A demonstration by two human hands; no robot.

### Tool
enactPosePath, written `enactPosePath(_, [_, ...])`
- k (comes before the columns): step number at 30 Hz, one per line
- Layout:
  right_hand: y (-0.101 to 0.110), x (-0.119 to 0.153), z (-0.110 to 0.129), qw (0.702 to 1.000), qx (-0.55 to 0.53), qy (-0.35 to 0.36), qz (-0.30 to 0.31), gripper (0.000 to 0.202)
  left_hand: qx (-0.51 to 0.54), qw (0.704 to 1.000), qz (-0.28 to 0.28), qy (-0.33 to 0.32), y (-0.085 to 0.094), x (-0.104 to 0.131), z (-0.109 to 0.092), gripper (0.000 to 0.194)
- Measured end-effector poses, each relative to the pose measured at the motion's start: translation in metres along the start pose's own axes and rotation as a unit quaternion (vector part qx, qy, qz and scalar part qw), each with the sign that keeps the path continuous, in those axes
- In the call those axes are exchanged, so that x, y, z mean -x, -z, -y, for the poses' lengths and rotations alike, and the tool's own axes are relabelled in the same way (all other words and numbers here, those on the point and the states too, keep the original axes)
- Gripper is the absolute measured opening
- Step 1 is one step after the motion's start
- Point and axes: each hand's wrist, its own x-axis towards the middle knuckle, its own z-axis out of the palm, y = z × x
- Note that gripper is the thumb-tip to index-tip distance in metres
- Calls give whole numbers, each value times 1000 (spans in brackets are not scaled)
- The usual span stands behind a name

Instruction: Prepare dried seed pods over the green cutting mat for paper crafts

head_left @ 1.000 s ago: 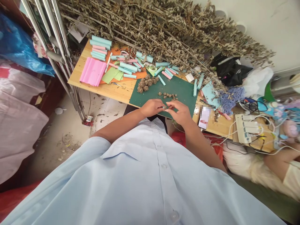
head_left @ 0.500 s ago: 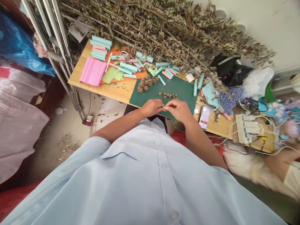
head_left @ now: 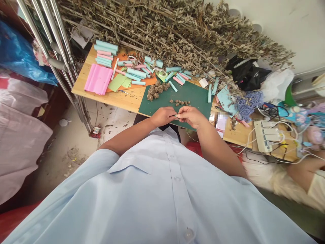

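My left hand (head_left: 164,116) and my right hand (head_left: 189,117) meet over the front edge of a dark green mat (head_left: 195,95). Both have their fingers pinched together around something small and bluish-green, mostly hidden by the fingertips, so its kind does not show. Just beyond the hands lies a short row of small brown balls (head_left: 180,102) of crumbled plant matter. Farther left on the mat sits a pile of bigger brown balls (head_left: 154,90). A light blue paper roll (head_left: 173,86) rests near the mat's back edge.
Dried leafy stalks (head_left: 162,34) heap along the back. Blue and pink paper rolls (head_left: 137,73) and a pink paper stack (head_left: 98,79) cover the table's left. A phone (head_left: 220,125), purple yarn (head_left: 250,104) and a power strip (head_left: 263,136) lie right. Metal crutches (head_left: 59,61) stand left.
My right hand's fingers have shifted slightly around the small piece, while my left hand keeps its pinch. The whole view has moved a little; the balls and rolls lie as before.
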Motion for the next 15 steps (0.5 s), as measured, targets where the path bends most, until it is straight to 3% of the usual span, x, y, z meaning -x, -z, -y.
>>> enactPosePath(9, [-5,4,-2,998,24,30,-57,50,10,999,-34,5,-2,2,1,41])
enactPosePath(15, [-12,17,-14,986,39,121,-107,46,3,1000,-28,5,-4,3,5,41])
